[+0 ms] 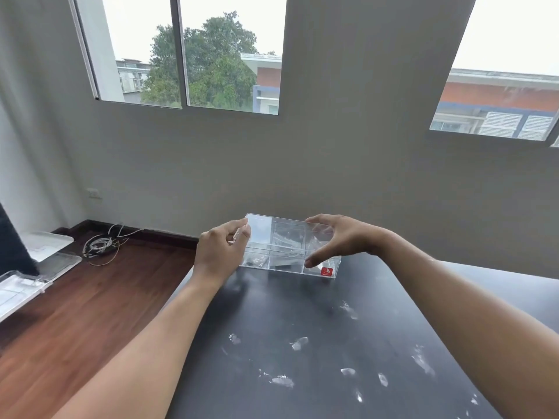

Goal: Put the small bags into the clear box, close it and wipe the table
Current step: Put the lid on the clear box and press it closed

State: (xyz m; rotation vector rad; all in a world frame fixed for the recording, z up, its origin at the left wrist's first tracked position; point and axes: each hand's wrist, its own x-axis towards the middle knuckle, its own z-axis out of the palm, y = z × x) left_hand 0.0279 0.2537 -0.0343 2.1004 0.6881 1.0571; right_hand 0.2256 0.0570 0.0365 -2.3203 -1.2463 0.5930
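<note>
The small bags [287, 240] inside the box [290, 261] are hard to tell apart through the clear walls; their number cannot be read. The left hand [217, 255] covers the box's left end, and the right hand [335, 237] covers part of its right compartment. The print on the red sticker [327, 271] is too small to read. The bench [302, 343] is cut off at the near and right edges. At far left, clear trays [18, 285] and a dark shape [12, 243] run out of view
</note>
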